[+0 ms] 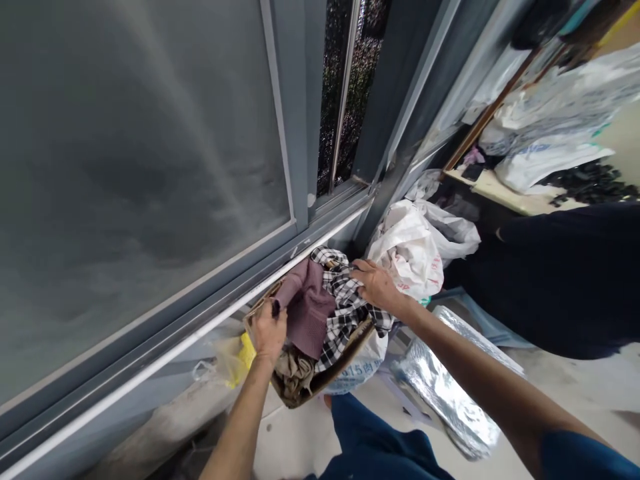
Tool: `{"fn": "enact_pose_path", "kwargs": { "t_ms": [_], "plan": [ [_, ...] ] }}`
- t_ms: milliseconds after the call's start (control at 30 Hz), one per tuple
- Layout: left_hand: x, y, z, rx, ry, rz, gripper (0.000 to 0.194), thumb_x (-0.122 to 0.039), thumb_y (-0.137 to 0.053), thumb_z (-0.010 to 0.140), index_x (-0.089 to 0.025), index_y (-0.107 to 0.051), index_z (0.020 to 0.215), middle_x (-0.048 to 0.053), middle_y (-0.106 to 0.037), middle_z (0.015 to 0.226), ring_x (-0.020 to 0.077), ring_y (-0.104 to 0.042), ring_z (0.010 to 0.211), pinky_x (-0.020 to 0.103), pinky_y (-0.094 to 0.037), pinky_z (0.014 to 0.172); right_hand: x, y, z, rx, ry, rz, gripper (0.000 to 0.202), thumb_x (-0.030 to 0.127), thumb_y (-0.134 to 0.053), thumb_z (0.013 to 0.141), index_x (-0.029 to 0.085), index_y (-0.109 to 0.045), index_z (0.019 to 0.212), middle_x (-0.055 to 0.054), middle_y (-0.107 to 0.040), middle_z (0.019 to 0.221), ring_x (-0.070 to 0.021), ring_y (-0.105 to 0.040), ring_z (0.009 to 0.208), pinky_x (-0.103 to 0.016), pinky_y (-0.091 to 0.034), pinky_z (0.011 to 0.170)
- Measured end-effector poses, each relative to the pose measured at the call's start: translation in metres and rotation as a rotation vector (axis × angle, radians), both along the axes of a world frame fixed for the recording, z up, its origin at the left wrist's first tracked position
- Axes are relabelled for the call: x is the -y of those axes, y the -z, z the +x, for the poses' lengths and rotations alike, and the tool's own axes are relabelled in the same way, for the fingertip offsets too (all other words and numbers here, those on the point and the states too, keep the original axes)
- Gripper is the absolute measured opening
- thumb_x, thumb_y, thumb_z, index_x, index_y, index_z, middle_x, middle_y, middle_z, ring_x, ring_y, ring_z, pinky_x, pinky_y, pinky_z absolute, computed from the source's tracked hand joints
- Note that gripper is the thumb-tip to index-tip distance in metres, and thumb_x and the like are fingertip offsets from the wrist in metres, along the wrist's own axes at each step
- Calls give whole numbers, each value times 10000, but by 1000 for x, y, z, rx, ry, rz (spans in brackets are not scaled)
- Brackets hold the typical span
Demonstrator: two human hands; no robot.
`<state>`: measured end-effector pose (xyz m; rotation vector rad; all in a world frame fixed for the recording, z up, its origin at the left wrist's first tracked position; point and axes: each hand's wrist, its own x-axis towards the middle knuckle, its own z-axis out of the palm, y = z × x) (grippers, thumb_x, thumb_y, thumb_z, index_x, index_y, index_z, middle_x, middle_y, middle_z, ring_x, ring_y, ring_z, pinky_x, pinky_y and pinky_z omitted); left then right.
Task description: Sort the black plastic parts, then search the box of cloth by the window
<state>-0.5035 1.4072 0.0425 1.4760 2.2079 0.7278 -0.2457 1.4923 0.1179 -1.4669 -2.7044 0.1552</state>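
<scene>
Clothes heaped in the cardboard box (pixel 300 393) under the window: left hand (pixel 269 331) pinches the mauve knit (pixel 310 307), right hand (pixel 377 283) grips the checked shirt (pixel 345 303). Soft, light, floppy; likely best gathered in bunched folds.

Red printing is seen on the white woven sack (pixel 410 257), but it is too blurred to be read. On the white bag (pixel 357 373) under the cardboard box (pixel 300 393), blue characters are printed; the digits appear to read "615", followed by an illegible character.

Grey frosted window (pixel 130 153), pale floor (pixel 575 380), perhaps a table (pixel 505 193).
</scene>
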Motion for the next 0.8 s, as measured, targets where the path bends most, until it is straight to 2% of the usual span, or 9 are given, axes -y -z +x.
{"fn": "enact_pose_path", "kwargs": {
  "t_ms": [100, 167, 233, 300, 400, 533, 600, 700, 800],
  "plan": [
    [17, 9, 26, 23, 179, 22, 406, -347, -524, 757, -122, -578, 1091, 128, -547, 1192, 215, -443, 1171, 323, -309, 1048, -15, 11, -14, 11, 34, -22, 741, 121, -542, 661, 223, -299, 1354, -105, -307, 1359, -281, -314, 1191, -406, -366, 956],
    [26, 16, 39, 12, 272, -51, 704, -402, -656, 642, -147, -450, 1265, 160, -377, 1356, 305, -312, 1275, 414, -262, 1075, -30, 23, -24, 61, 59, -101, 908, 143, -607, 633, 274, -145, 1404, -111, -184, 1427, -339, -237, 1247, -478, -366, 946],
    [27, 21, 43, -39, 320, -151, 987, -379, -709, 575, -211, -192, 1397, 180, -168, 1450, 398, -215, 1301, 510, -250, 1053, -47, 37, -34, 120, 40, -194, 892, 164, -632, 630, 291, -187, 1393, -115, -166, 1438, -359, -252, 1247, -467, -408, 902],
    [19, 24, 42, -133, 330, -216, 994, -267, -654, 627, -234, -46, 1414, 188, -96, 1462, 411, -280, 1262, 512, -306, 1010, -60, 48, -42, 165, -26, -251, 631, 168, -589, 676, 249, -421, 1279, -112, -284, 1384, -300, -382, 1170, -379, -443, 868],
    [0, 28, 37, -294, 278, -266, 968, -159, -602, 625, -174, -42, 1415, 216, -154, 1441, 415, -311, 1231, 535, -339, 967, -66, 52, -47, 182, -100, -236, 283, 157, -498, 744, 164, -600, 1008, -100, -436, 1259, -206, -488, 1029, -299, -435, 878],
    [-13, 42, 42, -399, 236, -250, 950, -137, -602, 601, -97, -101, 1407, 257, -255, 1390, 457, -259, 1243, 585, -322, 958, -43, 35, -40, 155, -133, -155, 298, 140, -488, 729, 145, -589, 1009, -84, -462, 1258, -223, -448, 1077, -322, -413, 927],
    [-14, 49, 49, -394, 272, -230, 843, -79, -517, 642, -53, -141, 1396, 276, -369, 1306, 404, -408, 1159, 492, -421, 899, -25, 30, -31, 155, -145, -138, 296, 164, -520, 713, 143, -594, 999, -89, -456, 1274, -247, -439, 1091, -368, -407, 943],
    [-17, 49, 60, -375, 336, -211, 690, -48, -393, 716, -48, -210, 1380, 227, -535, 1136, 282, -560, 986, 373, -490, 822, -2, 37, -14, 155, -117, -185, 613, 243, -648, 633, 152, -484, 1216, -116, -335, 1381, -313, -368, 1181, -456, -371, 979],
    [-24, 26, 64, -385, 374, -175, 687, -38, -390, 707, -109, -249, 1376, 187, -568, 1104, 260, -588, 927, 380, -501, 809, 8, 53, 1, 111, -70, -188, 913, 217, -684, 588, 124, -244, 1383, -138, -220, 1443, -337, -270, 1265, -468, -322, 1025]
  ]
}}
